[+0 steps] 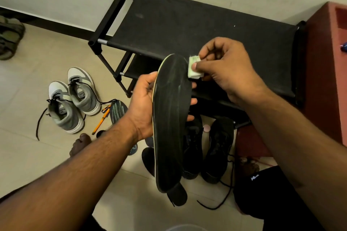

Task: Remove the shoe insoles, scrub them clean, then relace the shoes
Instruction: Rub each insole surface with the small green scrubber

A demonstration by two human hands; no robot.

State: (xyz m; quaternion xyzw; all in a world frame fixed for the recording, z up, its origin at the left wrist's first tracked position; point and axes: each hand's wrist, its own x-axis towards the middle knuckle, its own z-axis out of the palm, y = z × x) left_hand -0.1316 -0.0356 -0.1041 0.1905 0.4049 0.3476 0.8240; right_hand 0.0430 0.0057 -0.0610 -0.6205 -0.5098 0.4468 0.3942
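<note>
My left hand (142, 103) grips a long black insole (170, 118) by its middle, held upright with the toe end pointing away. My right hand (227, 69) pinches a small folded white wipe (193, 69) against the insole's upper right edge. Below the insole, a pair of black shoes (217, 148) stands on the floor with loose black laces (223, 199). Another dark insole (119, 110) lies on the floor to the left, and a further one (178, 195) peeks out under the held insole. A grey and white pair of sneakers (73, 99) with untied black laces stands at the left.
A black fabric shoe rack (187, 22) stands against the wall ahead. A red-brown cabinet (330, 65) is at the right. Orange pens (102, 118) lie beside the sneakers. Sandals (9, 37) sit at the far left. My bare feet (80, 144) rest on the tiled floor.
</note>
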